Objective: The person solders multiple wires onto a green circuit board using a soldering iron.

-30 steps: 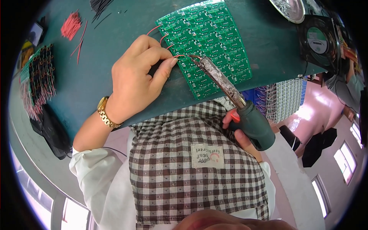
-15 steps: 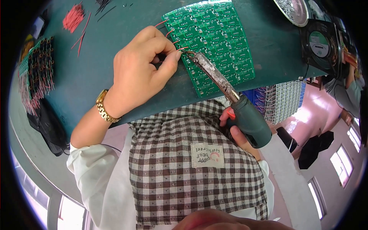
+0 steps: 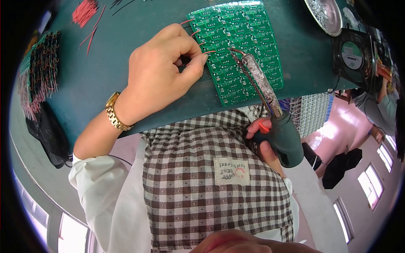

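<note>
At the upper middle of the frame, the left hand (image 3: 160, 76) is over the desk (image 3: 126, 44), its thumb and forefinger pinching a thin red wire (image 3: 210, 52). The wire's end lies over the left part of the green board (image 3: 249, 31), which takes up the upper middle of the frame; other wires (image 3: 187, 21) stick out along the board's left edge, above that hand.

The right hand (image 3: 269, 154), right of centre and partly hidden, has its fingers curled around the dark handle of an iron (image 3: 265, 86), one beside the red trigger (image 3: 265, 126). The iron slants up and leftward, its tip over the board, just beside the wire's end and apart from it; whether it touches the board I can't tell.

A red bundle (image 3: 85, 13) lies at upper left; a dish (image 3: 337, 32) and a fan (image 3: 352, 55) sit at upper right.
</note>
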{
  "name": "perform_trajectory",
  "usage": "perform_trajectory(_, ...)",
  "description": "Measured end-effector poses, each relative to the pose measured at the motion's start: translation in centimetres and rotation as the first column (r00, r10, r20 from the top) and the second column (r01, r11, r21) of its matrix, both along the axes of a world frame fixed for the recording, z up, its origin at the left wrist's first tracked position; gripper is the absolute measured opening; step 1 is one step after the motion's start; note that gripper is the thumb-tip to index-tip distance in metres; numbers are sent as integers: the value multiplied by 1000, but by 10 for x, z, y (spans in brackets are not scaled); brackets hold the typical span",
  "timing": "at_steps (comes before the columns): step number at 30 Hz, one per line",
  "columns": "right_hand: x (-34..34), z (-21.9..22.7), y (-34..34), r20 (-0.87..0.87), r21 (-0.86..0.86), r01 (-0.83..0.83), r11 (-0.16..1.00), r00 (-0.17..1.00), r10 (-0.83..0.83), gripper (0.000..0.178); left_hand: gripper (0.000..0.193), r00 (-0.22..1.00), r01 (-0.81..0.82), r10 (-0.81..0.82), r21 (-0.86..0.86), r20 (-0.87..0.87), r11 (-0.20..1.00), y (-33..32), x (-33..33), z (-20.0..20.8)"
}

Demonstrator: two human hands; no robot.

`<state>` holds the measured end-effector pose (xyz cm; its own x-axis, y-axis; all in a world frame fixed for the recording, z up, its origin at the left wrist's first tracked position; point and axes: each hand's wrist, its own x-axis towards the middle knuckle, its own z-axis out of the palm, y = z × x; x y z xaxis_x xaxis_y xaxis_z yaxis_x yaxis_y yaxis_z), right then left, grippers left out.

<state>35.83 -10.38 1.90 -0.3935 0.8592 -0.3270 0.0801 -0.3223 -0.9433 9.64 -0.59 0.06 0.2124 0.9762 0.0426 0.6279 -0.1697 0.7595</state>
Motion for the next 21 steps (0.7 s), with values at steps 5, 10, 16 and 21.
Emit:
perform_trajectory(5,-6,2,-4,17,-97,162,982,987,-161,37,13,1000,8,-7,9,-10,1000,1,1,0)
perform_trajectory(10,-6,2,-5,51,-57,139,989,989,-136,39,13,1000,8,-8,23,-19,1000,0,0,0)
perform_trajectory(16,-8,4,-7,16,-61,159,985,987,-159,40,13,1000,14,-13,17,-28,1000,1,1,2)
perform_trajectory(21,-7,-2,-10,-15,-85,187,979,982,-189,42,9,999,14,-16,38,43,999,-1,-4,1)
